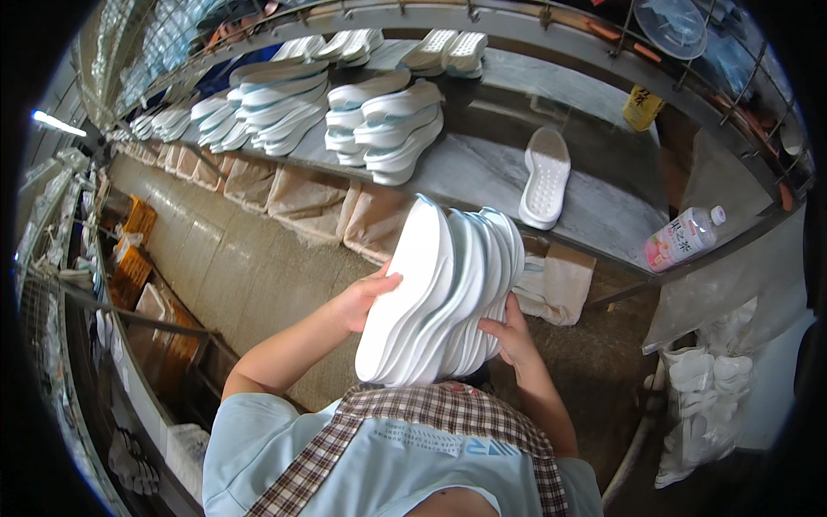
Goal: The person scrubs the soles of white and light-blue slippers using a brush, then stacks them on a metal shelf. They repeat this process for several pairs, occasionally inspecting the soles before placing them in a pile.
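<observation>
A thick row of white shoe soles (409, 293) with pale blue-green shading stands between my hands, close to my checked apron. My left hand (370, 297) grips its left side, thumb lying on the outermost sole. On the right side my right hand (508, 332) clasps the row, thumb on the edges; its other fingers are mostly hidden. A single white sole (545, 179) with a dimpled face up lies on the grey bench (603, 207) ahead. Further left on the bench, more white soles (388, 129) are stacked.
A drink bottle (685, 239) lies near the bench's right end, with a yellow packet (643, 108) behind it. Cloth-lined bins (310, 202) line the space under the bench. A clear bag of white pieces (706, 405) is at right. Orange crates (131, 271) stand left.
</observation>
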### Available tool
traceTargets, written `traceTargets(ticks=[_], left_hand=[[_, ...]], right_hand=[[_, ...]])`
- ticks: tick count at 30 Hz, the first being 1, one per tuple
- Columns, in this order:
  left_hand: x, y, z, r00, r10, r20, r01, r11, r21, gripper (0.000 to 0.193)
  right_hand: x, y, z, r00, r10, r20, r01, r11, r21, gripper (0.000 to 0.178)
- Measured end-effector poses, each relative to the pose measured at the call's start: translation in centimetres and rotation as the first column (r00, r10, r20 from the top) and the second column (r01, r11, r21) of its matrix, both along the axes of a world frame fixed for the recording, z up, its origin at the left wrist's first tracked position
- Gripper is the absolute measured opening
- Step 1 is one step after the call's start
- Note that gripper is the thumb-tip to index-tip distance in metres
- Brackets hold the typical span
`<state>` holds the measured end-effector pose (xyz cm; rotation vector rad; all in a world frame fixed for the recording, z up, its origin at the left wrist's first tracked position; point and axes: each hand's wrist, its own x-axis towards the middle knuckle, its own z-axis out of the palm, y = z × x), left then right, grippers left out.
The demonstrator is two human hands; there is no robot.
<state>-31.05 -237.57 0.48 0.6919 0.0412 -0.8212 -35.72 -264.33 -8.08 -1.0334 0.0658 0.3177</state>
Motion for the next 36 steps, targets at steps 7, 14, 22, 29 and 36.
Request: traceTargets(ticks=[7,14,22,29,36], left_hand=[[-4.9,2.8,-2.7,0.993,-0.042,0.109,0.046,0.998,-0.036,0.086],[-7.9,5.9,-3.8,0.948,-0.121,0.296,0.131,0.991,-0.013,0.093],[-9.4,11.8,-2.9,0.825,-0.190,0.532,0.192,0.980,0.051,0.089],[-11.4,17.6,-3.8,0.807,-0.071,0.586,0.114,0.993,-0.037,0.080],[-12.3,21.8,-3.9,0.821,-0.045,0.569,0.094,0.994,-0.057,0.081]], right_hand=[[-3.9,0.9,2.8,0.925,0.143,0.351,-0.002,0.928,-0.374,0.088],[-6.4,3.3,2.6,0.857,0.303,0.418,-0.028,0.837,-0.547,0.102],[-6.7,8.7,3.3,0.527,0.389,0.756,0.257,0.774,-0.578,0.093],[-6.6,14.5,3.8,0.525,0.487,0.698,0.195,0.729,-0.656,0.078],[-7.1,19.3,2.1,0.751,0.425,0.505,-0.024,0.782,-0.623,0.065]])
